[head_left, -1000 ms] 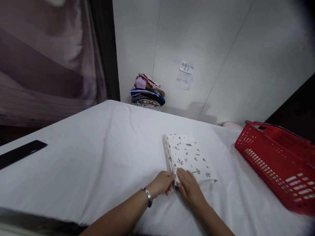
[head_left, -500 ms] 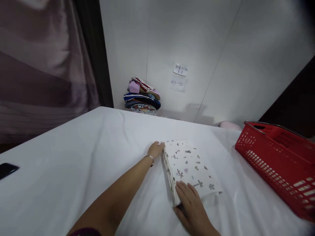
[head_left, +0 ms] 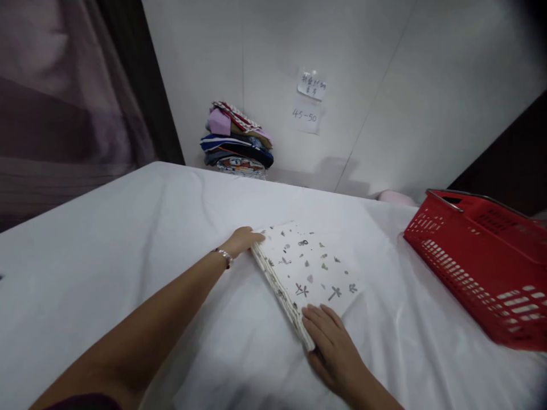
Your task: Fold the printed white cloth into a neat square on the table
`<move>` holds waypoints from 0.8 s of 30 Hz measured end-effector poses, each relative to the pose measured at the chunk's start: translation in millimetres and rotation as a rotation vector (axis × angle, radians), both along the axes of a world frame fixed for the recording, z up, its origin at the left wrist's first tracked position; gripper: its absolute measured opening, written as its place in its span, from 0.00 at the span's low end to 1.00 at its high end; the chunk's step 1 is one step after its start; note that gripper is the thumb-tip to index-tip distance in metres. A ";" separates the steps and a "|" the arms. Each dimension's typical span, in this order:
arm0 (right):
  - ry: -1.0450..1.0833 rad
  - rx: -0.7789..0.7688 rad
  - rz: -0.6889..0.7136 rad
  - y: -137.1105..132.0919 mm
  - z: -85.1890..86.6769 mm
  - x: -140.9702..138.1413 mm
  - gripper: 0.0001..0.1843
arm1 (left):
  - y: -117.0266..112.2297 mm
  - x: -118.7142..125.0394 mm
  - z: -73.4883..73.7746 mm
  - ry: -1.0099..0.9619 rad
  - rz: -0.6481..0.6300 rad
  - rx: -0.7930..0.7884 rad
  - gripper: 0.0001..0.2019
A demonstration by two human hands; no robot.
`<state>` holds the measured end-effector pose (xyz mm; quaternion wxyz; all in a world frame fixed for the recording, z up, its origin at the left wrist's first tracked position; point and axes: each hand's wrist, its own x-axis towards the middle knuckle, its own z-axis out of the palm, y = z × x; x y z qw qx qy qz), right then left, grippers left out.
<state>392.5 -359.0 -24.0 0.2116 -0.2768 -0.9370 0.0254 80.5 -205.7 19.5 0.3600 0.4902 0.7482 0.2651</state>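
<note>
A folded white cloth (head_left: pixel 307 262) printed with small plants and other figures lies at an angle on the white-covered table. Its layered folded edge faces left. My left hand (head_left: pixel 241 241), with a bracelet at the wrist, grips the far left corner, thumb on top and fingers partly hidden. At the near corner my right hand (head_left: pixel 331 344) has its fingers close together on the upper face and its thumb below the edge, closed on the cloth.
A red plastic basket (head_left: pixel 474 267) with a metal handle stands at the right. Beyond the table's far edge is a stack of folded clothes (head_left: pixel 237 139) against the wall. Two paper labels (head_left: pixel 311 85) hang there. A pink object (head_left: pixel 395 197) shows behind the table; a curtain (head_left: pixel 55 102) hangs left.
The cloth has turned somewhat, its far end swinging left with my left hand. My right hand has closed further round the near corner. The camera view has tilted down, and the phone-like dark object has nearly left view.
</note>
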 end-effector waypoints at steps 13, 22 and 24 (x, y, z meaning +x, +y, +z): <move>-0.018 0.020 -0.011 -12.2 3.4 4.1 0.29 | -91.5 -19.2 -20.4 -0.213 0.057 0.252 0.29; 0.056 -0.002 -0.227 -20.3 23.8 -16.0 0.20 | -128.7 -27.4 -16.9 0.438 -0.454 0.510 0.26; 0.037 0.016 -0.260 -18.1 26.6 -25.4 0.20 | -129.0 -17.9 -15.2 0.583 -0.557 0.577 0.24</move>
